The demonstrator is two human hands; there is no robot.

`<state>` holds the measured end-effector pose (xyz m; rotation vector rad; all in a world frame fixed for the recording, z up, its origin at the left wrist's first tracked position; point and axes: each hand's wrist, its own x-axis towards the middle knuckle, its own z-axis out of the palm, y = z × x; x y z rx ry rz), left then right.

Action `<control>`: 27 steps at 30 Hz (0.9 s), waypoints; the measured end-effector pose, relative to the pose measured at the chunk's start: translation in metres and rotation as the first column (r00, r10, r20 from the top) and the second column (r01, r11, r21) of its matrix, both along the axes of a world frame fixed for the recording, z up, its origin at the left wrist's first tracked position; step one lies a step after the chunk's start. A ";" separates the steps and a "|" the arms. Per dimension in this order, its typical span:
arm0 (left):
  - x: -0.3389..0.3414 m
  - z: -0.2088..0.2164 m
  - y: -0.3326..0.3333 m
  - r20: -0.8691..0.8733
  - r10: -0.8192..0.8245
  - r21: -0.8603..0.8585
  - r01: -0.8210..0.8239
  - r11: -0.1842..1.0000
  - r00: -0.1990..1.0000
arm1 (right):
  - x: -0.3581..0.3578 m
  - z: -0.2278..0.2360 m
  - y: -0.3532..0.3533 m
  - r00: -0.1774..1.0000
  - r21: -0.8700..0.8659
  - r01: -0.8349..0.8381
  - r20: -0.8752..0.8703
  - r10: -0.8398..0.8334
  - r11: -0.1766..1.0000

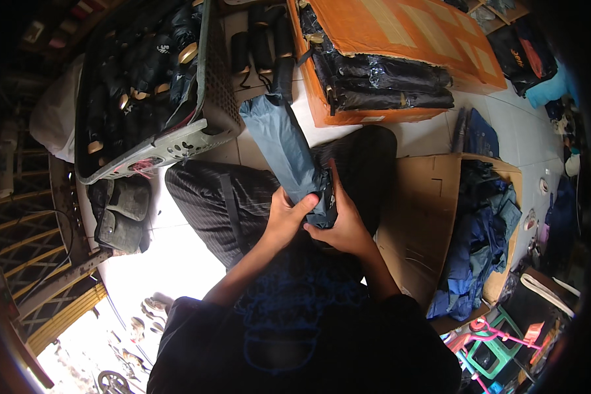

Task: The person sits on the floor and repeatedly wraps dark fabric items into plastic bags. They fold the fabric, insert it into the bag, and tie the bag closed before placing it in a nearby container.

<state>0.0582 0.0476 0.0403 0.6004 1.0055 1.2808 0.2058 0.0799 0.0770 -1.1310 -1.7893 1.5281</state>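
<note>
**Slate-blue pouch in a two-hand grip, long axis up and to the left**

Long slate-blue fabric pouch (279,141) is over the lap, near end in the hands, far end pointing away and leftward. Both hands are at the near end; the rest of its length is unsupported by them. Left hand (286,217): partly closed around the left edge, thumb pressed on the upper face. Right hand (343,226): curled around the right edge and bottom corner. Neither clearly nearer. Contents: can't tell.

Pouch: thin, slightly shiny, creased, boxy tube; near end bunched and darker.

Below: pinstriped dark trousers (207,207), matte. Beyond the far end: black rolled bundles (262,49) on glossy tile. Left: rigid perforated plastic basket (222,108), packed with tan-ended black rolls (138,65). Ahead right: taped orange-brown carton (400,29) with film-wrapped black packs (387,82). Right: open cardboard box (420,220), loose crumpled blue fabric (473,240).
</note>
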 end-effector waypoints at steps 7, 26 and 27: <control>-0.008 -0.009 0.007 0.169 0.117 -0.036 -0.112 0.993 0.979 | 0.002 0.005 0.005 0.998 0.028 -0.054 0.025 0.053 0.998; -0.010 -0.001 0.002 0.059 0.330 0.032 -0.332 0.943 0.942 | -0.002 0.005 0.001 0.997 0.042 -0.069 0.024 0.068 0.997; -0.011 -0.001 0.003 0.008 0.337 0.070 -0.336 0.939 0.942 | -0.002 0.004 0.001 0.997 0.043 -0.073 0.020 0.072 0.996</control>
